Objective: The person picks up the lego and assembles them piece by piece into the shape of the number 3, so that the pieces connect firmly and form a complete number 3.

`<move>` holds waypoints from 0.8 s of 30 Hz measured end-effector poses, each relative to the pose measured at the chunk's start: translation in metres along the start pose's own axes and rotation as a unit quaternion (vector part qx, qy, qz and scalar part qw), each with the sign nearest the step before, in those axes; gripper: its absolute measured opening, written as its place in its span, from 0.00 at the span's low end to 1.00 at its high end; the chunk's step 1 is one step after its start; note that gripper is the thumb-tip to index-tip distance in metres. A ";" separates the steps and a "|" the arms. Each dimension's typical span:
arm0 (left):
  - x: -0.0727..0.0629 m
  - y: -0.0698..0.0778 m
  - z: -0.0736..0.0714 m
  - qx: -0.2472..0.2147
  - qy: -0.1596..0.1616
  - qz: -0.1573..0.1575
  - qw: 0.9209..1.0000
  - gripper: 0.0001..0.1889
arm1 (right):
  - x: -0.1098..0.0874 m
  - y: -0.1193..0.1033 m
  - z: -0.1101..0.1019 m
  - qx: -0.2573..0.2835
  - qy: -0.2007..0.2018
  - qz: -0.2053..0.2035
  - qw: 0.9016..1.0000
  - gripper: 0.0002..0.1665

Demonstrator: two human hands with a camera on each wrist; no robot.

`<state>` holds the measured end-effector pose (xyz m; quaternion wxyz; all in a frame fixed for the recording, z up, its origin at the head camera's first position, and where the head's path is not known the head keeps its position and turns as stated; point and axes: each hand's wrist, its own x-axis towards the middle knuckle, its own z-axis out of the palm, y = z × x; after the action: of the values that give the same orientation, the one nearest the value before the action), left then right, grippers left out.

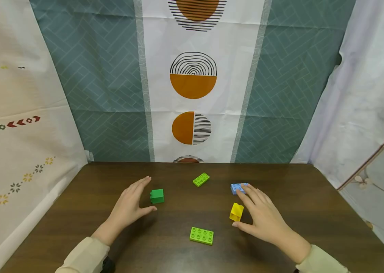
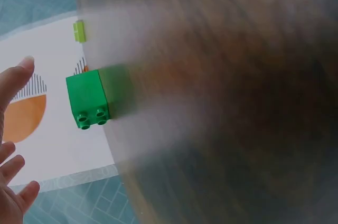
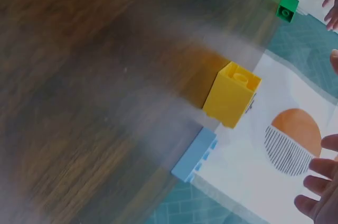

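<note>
My left hand (image 1: 128,204) hovers beside a green brick (image 1: 157,196), thumb and fingers spread, holding nothing. In the left wrist view that green brick (image 2: 87,97) lies on its side with its studs pointing away from the thumb side. Over on the right, my right hand (image 1: 261,212) is spread around a yellow brick (image 1: 236,212) without gripping it. Its fingertips overlap a flat blue brick (image 1: 238,187) in the head view. The right wrist view shows the yellow brick (image 3: 232,94) lying on its side, hollow underside visible, close to the blue brick (image 3: 194,154).
A flat lime brick (image 1: 201,236) lies studs up at the near middle of the dark wooden table (image 1: 178,258). Another lime brick (image 1: 201,179) lies farther back. A patterned curtain (image 1: 110,76) hangs behind the table, with pale cloths at both sides.
</note>
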<state>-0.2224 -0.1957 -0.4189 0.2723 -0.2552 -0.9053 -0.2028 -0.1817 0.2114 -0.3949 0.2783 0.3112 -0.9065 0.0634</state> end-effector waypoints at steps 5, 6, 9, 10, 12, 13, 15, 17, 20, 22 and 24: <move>0.002 -0.004 0.007 -0.055 0.001 -0.027 0.998 0.45 | 0.002 -0.003 0.008 0.017 0.014 -0.031 0.999 0.51; 0.003 -0.005 0.008 -0.067 0.000 -0.037 0.997 0.44 | 0.003 -0.003 0.009 0.019 0.014 -0.035 0.999 0.50; 0.005 -0.007 0.012 -0.096 -0.002 -0.068 0.993 0.42 | 0.004 -0.006 0.012 0.027 0.004 -0.039 0.999 0.49; 0.005 -0.008 0.013 -0.104 -0.003 -0.076 0.992 0.41 | 0.004 -0.007 0.013 0.030 -0.002 -0.037 0.999 0.49; 0.005 -0.009 0.015 -0.114 -0.009 -0.091 0.989 0.40 | 0.005 -0.010 0.014 0.036 -0.014 -0.031 0.999 0.49; 0.005 -0.009 0.016 -0.117 -0.013 -0.097 0.988 0.40 | 0.005 -0.012 0.015 0.040 -0.022 -0.026 0.999 0.48; 0.005 -0.009 0.017 -0.122 -0.022 -0.106 0.987 0.40 | 0.006 -0.015 0.016 0.047 -0.035 -0.015 0.998 0.47; 0.006 -0.010 0.018 -0.131 -0.036 -0.116 0.984 0.39 | 0.006 -0.018 0.017 0.055 -0.046 -0.005 0.997 0.47; 0.009 -0.011 0.021 -0.154 -0.059 -0.134 0.977 0.38 | 0.006 -0.021 0.019 0.070 -0.065 0.010 0.995 0.46; 0.011 -0.011 0.023 -0.173 -0.075 -0.155 0.970 0.37 | 0.006 -0.024 0.021 0.084 -0.081 0.019 0.993 0.45; 0.012 -0.012 0.026 -0.187 -0.087 -0.176 0.962 0.37 | 0.005 -0.026 0.023 0.100 -0.101 0.028 0.989 0.44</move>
<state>-0.2475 -0.1878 -0.4344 0.0996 -0.1549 -0.9021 -0.3903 -0.1801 0.1810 -0.4128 0.1505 0.3169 -0.9274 0.1296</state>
